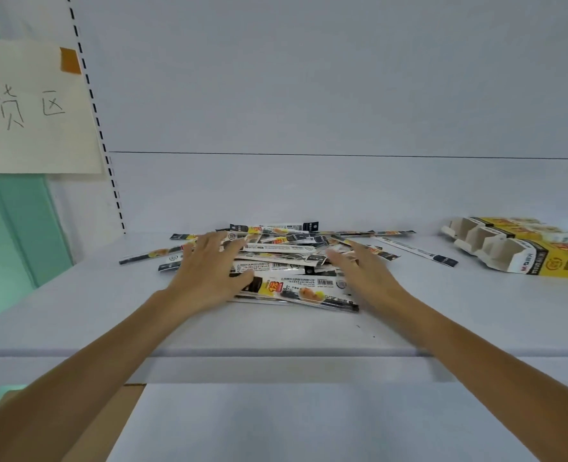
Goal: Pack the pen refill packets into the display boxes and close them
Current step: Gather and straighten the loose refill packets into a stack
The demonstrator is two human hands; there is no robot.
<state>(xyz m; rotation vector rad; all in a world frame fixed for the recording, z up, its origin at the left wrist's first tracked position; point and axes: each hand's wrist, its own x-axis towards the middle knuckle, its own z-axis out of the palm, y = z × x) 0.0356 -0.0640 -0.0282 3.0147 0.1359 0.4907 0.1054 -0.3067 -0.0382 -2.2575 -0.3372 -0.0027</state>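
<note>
Head view: left hand and right hand rest straight fingers on refill packets.

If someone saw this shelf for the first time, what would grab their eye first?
The messy heap of pen refill packets in the middle of the shelf, with the left hand and right hand spread flat on it. Then the yellow display boxes lying open at far right, and the handwritten paper note taped at upper left.
</note>
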